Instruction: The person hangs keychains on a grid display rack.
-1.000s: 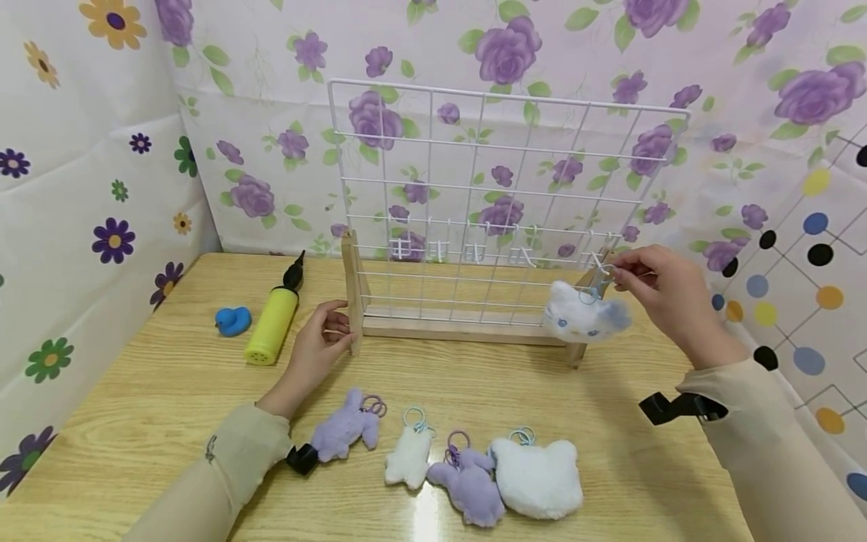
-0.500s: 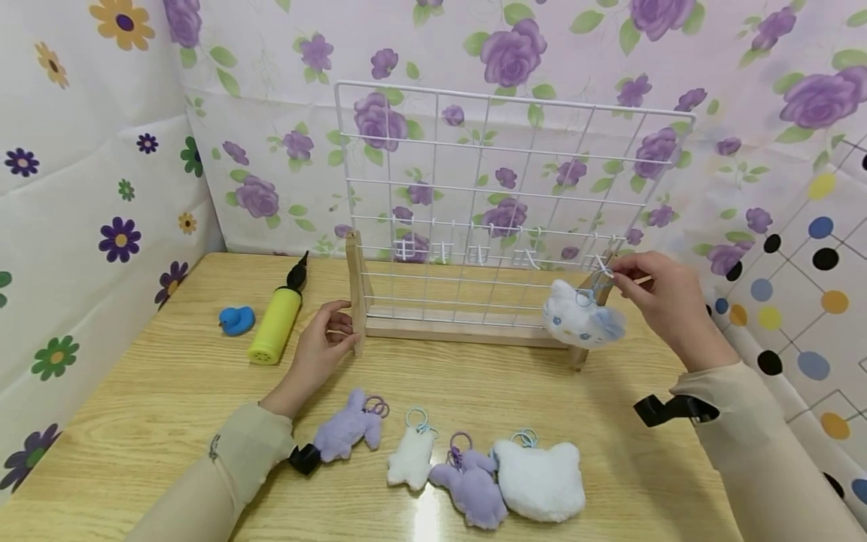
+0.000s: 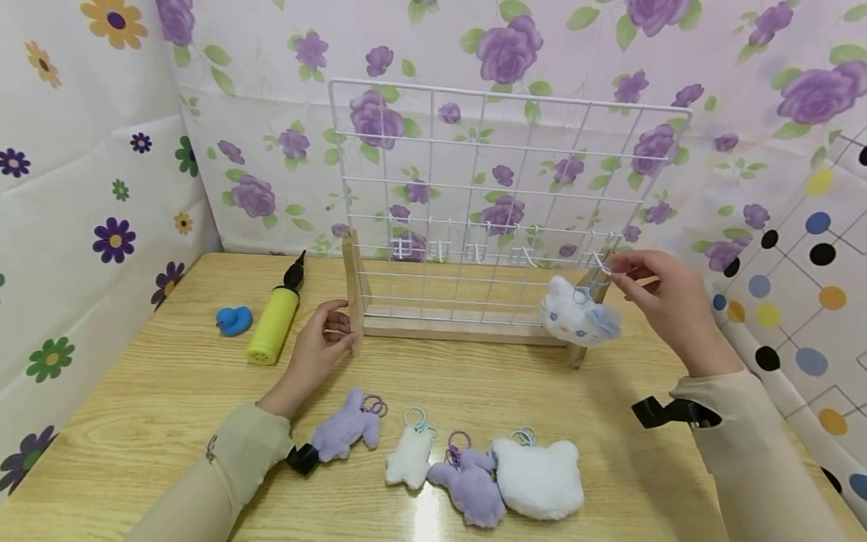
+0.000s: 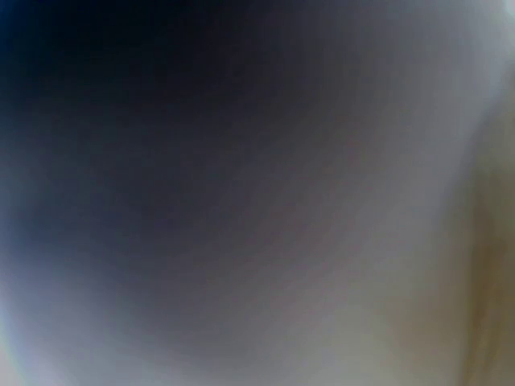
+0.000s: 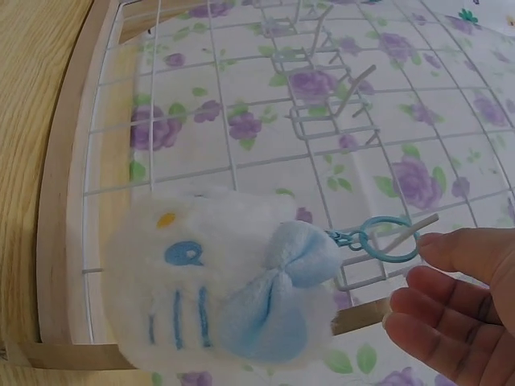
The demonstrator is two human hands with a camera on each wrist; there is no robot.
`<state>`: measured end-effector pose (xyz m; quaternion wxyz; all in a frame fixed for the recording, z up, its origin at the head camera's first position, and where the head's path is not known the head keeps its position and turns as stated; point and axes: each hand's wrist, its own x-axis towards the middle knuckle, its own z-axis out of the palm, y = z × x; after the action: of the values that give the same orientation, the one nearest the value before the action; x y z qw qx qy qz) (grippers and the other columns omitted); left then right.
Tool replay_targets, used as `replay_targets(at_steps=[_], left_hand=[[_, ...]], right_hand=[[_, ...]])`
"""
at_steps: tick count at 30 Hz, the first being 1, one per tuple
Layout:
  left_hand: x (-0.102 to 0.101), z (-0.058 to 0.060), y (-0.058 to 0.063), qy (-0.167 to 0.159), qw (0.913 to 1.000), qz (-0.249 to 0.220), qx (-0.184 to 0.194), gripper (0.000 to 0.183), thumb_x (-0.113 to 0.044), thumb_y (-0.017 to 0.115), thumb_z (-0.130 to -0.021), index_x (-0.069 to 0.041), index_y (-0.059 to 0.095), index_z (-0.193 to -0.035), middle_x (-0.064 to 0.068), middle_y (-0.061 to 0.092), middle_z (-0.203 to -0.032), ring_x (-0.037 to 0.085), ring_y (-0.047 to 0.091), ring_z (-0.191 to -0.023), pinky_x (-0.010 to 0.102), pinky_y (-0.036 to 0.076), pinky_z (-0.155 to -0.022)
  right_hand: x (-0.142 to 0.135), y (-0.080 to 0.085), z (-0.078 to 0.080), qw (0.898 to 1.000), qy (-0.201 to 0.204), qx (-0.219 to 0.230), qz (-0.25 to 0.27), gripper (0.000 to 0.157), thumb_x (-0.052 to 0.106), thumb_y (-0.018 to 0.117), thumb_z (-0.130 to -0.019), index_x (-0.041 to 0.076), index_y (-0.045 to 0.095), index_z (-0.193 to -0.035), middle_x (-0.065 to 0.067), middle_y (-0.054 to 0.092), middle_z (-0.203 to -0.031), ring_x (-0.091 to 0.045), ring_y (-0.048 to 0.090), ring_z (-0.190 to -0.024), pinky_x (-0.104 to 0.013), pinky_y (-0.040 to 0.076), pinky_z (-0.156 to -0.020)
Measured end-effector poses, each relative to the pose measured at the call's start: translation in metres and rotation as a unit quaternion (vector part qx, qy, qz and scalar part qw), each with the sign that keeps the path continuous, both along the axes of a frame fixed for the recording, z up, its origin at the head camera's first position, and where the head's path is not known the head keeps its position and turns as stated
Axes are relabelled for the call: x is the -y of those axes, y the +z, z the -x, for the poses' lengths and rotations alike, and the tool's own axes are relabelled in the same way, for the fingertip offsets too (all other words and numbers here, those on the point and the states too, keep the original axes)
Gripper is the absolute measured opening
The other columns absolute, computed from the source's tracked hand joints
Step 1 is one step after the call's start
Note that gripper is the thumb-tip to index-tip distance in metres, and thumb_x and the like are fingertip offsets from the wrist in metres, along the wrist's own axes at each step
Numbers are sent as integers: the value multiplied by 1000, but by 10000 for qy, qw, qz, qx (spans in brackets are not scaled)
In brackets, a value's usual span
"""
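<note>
My right hand (image 3: 667, 305) pinches the blue ring (image 5: 390, 240) of a white plush cat-head keychain (image 3: 576, 312) with a light blue bow (image 5: 286, 277). In the right wrist view, the prong of the rightmost hook (image 5: 414, 232) passes through that ring, and the thumb touches the ring's edge. The plush hangs tilted before the white wire grid rack (image 3: 482, 181). At the rack's left end my left hand (image 3: 318, 339) holds the wooden post (image 3: 354, 293), thumb in front; some fingertips are hidden. The left wrist view is too blurred to tell anything.
Several white hooks (image 3: 474, 252) line the grid. In front lie a purple plush (image 3: 343, 429), a small white plush (image 3: 409, 457), another purple plush (image 3: 470, 489) and a larger white plush (image 3: 539, 479). A yellow pump (image 3: 273, 327) and blue duck (image 3: 234, 321) lie left.
The right hand has shifted slightly left and down with the ring, and the hanging plush has swung a little left. My left hand stays on the post.
</note>
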<state>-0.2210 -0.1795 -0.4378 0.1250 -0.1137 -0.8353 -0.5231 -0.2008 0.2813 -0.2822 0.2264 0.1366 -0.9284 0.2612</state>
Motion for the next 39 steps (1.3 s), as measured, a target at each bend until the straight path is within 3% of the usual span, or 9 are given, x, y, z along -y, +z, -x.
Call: replay_targets(at_steps=[6, 15, 20, 23, 27, 31, 39], left_hand=[[0, -1, 3, 18, 10000, 0, 83, 54, -2, 68, -87, -4, 46, -135, 18, 60, -106, 26, 60, -93, 14, 50, -74], [2, 1, 5, -1, 10000, 71, -70, 54, -1, 68, -87, -5, 45, -136, 17, 60, -105, 24, 60, -91, 14, 51, -73], [3, 2, 5, 9, 9999, 61, -83, 54, -1, 68, -87, -5, 45, -136, 17, 60, -105, 22, 59, -91, 13, 51, -73], [3, 2, 5, 9, 9999, 61, -88, 54, 0, 68, -87, -5, 45, -136, 17, 60, -105, 20, 59, -90, 13, 51, -73], [2, 1, 5, 0, 9999, 83, -83, 54, -1, 68, -87, -5, 45, -136, 17, 60, -104, 19, 60, -89, 14, 51, -73], [2, 1, 5, -17, 9999, 90, -61, 54, 0, 68, -87, -5, 45, -136, 17, 60, -105, 21, 60, -89, 14, 52, -72], [0, 0, 0, -6, 10000, 68, 6, 54, 0, 68, -86, -5, 46, -135, 17, 61, -104, 21, 60, -89, 14, 52, -72]], right_hand=[[0, 8, -9, 9998, -63, -168, 14, 25, 17, 64, -93, 7, 67, -116, -12, 67, -103, 21, 43, -79, 4, 36, -66], [1, 22, -33, 9968, -27, -781, -170, 26, 15, 66, -91, 10, 67, -117, -8, 67, -105, 24, 43, -86, 4, 35, -70], [4, 26, -46, 9917, 173, -1257, -214, 27, 3, 70, -85, 5, 68, -112, -6, 67, -99, 24, 46, -88, 5, 37, -72], [6, 27, -53, 9890, 323, -1433, -201, 30, -4, 72, -81, 4, 69, -110, 5, 65, -96, 23, 47, -89, 5, 38, -72], [6, 24, -62, 9844, 596, -1637, -231, 32, -8, 74, -76, 4, 71, -106, 11, 63, -95, 20, 50, -89, 3, 42, -72], [6, 19, -70, 9817, 899, -1650, -303, 34, -10, 75, -74, 4, 71, -105, 5, 67, -93, 18, 53, -87, 0, 45, -70], [10, -2, -84, 9826, 1203, -1292, -572, 37, -10, 76, -71, 5, 70, -104, -1, 69, -92, 13, 55, -85, -4, 48, -68]])
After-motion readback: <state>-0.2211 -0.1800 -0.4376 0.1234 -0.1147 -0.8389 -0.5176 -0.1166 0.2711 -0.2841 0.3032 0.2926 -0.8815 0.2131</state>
